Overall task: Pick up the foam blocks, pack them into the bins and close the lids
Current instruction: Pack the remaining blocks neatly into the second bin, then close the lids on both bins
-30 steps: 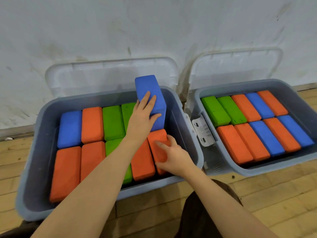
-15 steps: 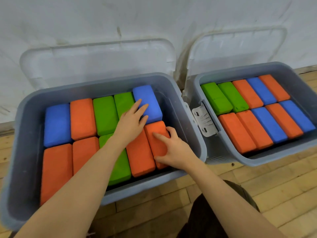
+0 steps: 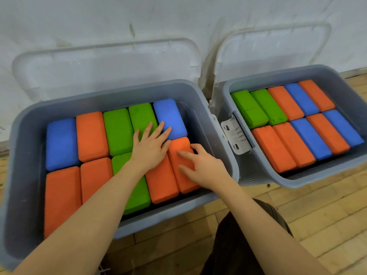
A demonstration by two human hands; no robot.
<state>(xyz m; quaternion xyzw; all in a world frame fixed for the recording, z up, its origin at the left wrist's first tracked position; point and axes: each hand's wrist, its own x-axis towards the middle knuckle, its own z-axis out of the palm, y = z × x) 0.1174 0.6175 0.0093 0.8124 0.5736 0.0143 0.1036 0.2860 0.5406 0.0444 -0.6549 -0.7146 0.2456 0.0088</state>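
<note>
Grey left bin [image 3: 23, 135] is packed; left hand [image 3: 151, 147] and right hand [image 3: 204, 167] rest flat, fingers spread, gripping nothing, on blue block [image 3: 170, 118] and orange block [image 3: 182, 165], clear lids [image 3: 99, 64] upright at frame top.

Two grey-blue bins: left bin [image 3: 25, 124], right bin [image 3: 345, 80]. Lids translucent, milky white: left lid [image 3: 103, 64], right lid [image 3: 274, 48]. Foam blocks in three solid colours, no pattern: orange [image 3: 91, 133], green [image 3: 118, 131], blue [image 3: 61, 142]. Latch [image 3: 235, 135] pale grey. Wall [image 3: 99, 16] off-white, stained. Floor [image 3: 327, 215] tan wood strips.
</note>
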